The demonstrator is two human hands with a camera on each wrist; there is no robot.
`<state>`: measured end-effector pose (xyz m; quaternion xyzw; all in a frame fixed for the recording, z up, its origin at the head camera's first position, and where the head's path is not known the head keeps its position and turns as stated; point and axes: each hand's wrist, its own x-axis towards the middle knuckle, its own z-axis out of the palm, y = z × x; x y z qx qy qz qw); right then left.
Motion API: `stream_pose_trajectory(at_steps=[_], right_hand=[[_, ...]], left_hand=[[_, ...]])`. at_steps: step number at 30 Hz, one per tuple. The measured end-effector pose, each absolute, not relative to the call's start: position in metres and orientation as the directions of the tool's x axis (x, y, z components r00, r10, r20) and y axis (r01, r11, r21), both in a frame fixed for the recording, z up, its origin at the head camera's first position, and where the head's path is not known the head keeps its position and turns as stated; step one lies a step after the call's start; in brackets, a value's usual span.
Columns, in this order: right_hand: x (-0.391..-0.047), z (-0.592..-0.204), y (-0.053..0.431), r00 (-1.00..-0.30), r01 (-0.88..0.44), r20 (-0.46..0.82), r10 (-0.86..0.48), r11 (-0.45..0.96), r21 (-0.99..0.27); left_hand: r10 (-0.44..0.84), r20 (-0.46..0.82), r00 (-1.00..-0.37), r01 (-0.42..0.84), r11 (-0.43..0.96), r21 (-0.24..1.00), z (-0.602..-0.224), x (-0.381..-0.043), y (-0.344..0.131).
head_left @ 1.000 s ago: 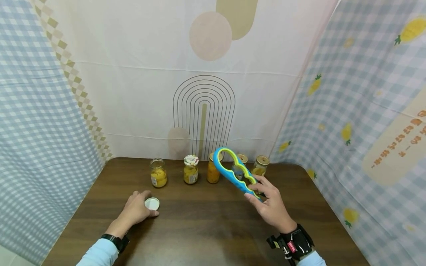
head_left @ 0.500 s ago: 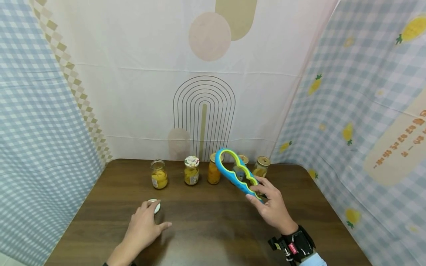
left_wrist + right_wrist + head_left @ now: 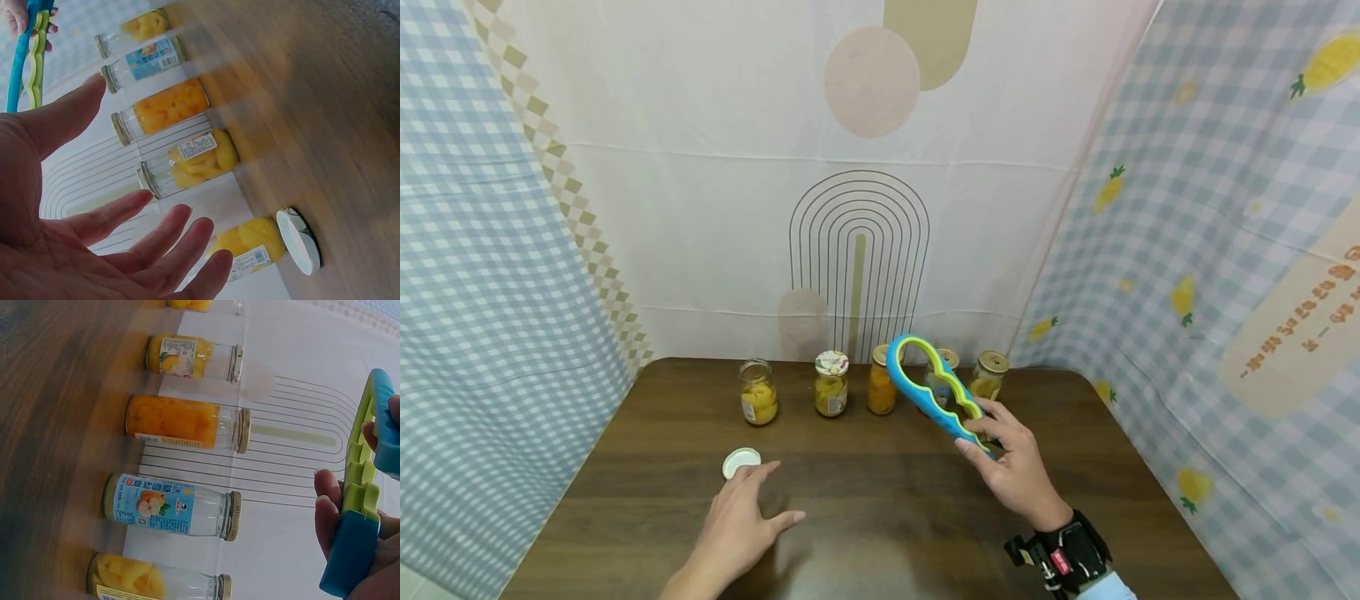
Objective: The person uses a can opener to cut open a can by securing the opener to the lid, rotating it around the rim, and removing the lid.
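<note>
The lid (image 3: 740, 460) lies on the counter (image 3: 880, 483), in front of the open jar (image 3: 758, 402) (its white side faces up). A second ago the left hand (image 3: 736, 521) was around it; now this hand is free, fingers spread, so the lid seems put down. The right hand (image 3: 1017, 469) grips the opener (image 3: 927, 403) in the air.

Soft, even light fills the head view, with dull glare toward the near edge of the counter (image 3: 865, 542) and a shadow beside the left hand (image 3: 735, 523). Both wrist views look hazier.
</note>
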<state>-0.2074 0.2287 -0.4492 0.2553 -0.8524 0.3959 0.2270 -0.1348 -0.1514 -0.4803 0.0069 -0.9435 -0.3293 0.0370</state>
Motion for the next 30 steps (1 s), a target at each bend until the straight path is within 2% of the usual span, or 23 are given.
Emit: stream_pose_trajectory(at_steps=[5,10,16,24,30], right_hand=[[-0.206,-0.451,0.229,-0.776,-0.603,0.581,-0.245,0.557,-0.571],[-0.205,-0.451,0.229,-0.771,-0.608,0.589,-0.242,0.555,-0.568],[-0.206,-0.448,0.225,-0.759,-0.624,0.601,-0.25,0.543,-0.562],[-0.205,-0.445,0.22,-0.752,-0.632,0.605,-0.261,0.544,-0.551],[-0.206,-0.442,0.218,-0.744,-0.639,0.614,-0.263,0.552,-0.536]], left_hand=[[-0.043,0.074,-0.996,0.013,0.774,0.633,-0.476,-0.136,-0.149],[-0.064,0.063,-0.996,-0.001,0.712,0.702,-0.477,-0.152,-0.14],[-0.111,0.029,-0.993,-0.042,0.592,0.805,-0.488,-0.195,-0.13],[-0.1,-0.057,-0.993,-0.105,0.586,0.804,-0.502,-0.265,-0.124],[-0.081,-0.055,-0.995,-0.086,0.456,0.886,-0.514,-0.309,-0.121]])
